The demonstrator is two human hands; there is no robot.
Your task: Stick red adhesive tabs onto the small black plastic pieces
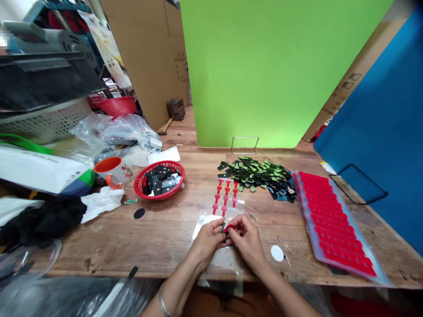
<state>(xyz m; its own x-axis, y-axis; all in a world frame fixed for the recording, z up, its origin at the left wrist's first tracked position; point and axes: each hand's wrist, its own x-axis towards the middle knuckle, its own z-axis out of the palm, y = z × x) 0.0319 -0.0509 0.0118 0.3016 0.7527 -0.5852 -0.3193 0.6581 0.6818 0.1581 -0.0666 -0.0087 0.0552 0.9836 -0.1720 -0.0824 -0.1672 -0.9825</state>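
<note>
Near the clear sheet [228,207], both hands pinch one small red tab [230,227].
Left hand [209,240] and right hand [247,242] fingers clamped on it; best kept flat and aligned.

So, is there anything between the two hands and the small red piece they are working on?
No, nothing visible. The left hand and the right hand both already pinch the small red piece together with a small dark part, just above the clear plastic sheet on the wooden table.
</note>
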